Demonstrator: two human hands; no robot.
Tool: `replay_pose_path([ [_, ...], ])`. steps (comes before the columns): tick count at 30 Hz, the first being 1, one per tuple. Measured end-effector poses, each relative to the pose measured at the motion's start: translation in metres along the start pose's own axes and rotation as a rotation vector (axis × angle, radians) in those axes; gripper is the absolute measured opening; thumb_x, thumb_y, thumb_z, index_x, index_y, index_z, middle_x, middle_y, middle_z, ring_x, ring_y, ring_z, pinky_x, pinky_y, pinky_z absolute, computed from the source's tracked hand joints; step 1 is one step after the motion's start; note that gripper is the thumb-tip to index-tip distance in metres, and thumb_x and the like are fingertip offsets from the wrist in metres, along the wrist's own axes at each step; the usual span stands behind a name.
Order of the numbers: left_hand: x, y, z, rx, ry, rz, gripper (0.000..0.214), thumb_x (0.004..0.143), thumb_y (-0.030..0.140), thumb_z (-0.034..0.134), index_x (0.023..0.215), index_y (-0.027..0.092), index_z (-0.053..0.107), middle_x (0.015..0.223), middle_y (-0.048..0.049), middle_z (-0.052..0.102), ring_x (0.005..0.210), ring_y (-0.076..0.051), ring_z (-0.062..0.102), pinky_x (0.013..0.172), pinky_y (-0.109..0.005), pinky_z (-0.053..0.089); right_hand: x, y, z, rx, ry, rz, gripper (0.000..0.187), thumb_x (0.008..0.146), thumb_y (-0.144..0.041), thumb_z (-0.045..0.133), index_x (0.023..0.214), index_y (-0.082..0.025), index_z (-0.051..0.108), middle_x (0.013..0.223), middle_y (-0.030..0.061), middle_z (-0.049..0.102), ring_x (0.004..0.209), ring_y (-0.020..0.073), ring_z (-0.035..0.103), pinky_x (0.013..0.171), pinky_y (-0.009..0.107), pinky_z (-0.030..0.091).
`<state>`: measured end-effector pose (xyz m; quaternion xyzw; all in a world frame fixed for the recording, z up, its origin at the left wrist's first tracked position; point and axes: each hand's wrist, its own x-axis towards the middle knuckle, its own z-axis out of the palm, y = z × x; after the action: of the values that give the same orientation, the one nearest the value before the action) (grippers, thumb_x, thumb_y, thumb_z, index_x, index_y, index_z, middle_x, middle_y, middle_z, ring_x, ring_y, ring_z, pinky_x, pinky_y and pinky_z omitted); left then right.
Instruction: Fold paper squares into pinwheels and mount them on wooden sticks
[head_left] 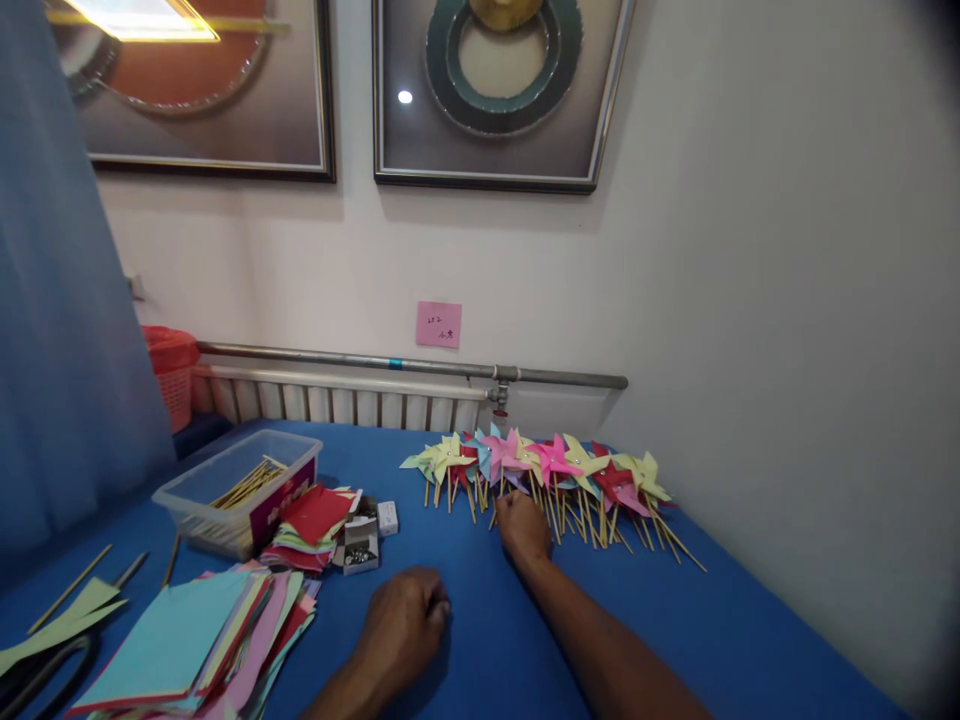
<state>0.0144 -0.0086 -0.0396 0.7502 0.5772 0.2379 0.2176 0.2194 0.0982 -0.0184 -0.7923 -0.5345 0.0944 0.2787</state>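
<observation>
Beyond our right fingers [510, 508], we are seeing pinwheels [553, 460] spreading left and right; left of our left fingers [435, 600], a paper stack [165, 635] is lying, 1 tub [297, 486] of sticks [251, 484] sitting farther off.

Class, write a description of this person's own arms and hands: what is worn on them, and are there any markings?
Left grip and right grip are ungloved human hands. The left forearm and right forearm are bare, with no sleeve, watch or bracelet showing. No clear markings are visible; rings can't be ruled out.
</observation>
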Motion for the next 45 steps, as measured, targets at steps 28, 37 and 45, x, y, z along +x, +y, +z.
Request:
replay_pose_path([
  [28, -0.004, 0.007, -0.012, 0.049, -0.018, 0.048, 0.015, 0.089, 0.02, 0.057, 0.086, 0.019, 0.073, 0.095, -0.0075, 0.076, 0.087, -0.021, 0.066, 0.074, -0.03, 0.038, -0.134, -0.001, -0.008, 0.489, -0.209, -0.629, 0.03, 0.102, -0.04, 0.047, 0.079, -0.025, 0.057, 0.074, 0.0017, 0.069, 0.067, 0.0191, 0.062, 0.065, 0.029, 0.038],
  [37, 0.0, 0.008, -0.018, 0.111, -0.035, -0.044, 0.018, 0.094, 0.026, 0.056, 0.085, 0.021, 0.071, 0.092, -0.0041, 0.075, 0.084, -0.019, 0.065, 0.073, -0.029, 0.038, -0.183, 0.014, 0.029, 0.527, -0.34, -0.808, 0.039, 0.104, -0.042, 0.041, 0.07, -0.025, 0.048, 0.061, -0.0007, 0.057, 0.055, 0.0163, 0.05, 0.057, 0.029, 0.031],
  [45, 0.006, -0.029, -0.076, 0.429, 0.515, -0.285, 0.035, 0.104, 0.027, 0.04, 0.102, 0.018, 0.074, 0.113, -0.0146, 0.071, 0.111, -0.029, 0.062, 0.094, -0.037, 0.042, -0.173, 0.02, 0.026, 0.606, -0.424, -0.646, 0.048, 0.104, -0.055, 0.04, 0.068, -0.025, 0.034, 0.058, -0.0044, 0.041, 0.056, 0.015, 0.04, 0.055, 0.028, 0.029],
])
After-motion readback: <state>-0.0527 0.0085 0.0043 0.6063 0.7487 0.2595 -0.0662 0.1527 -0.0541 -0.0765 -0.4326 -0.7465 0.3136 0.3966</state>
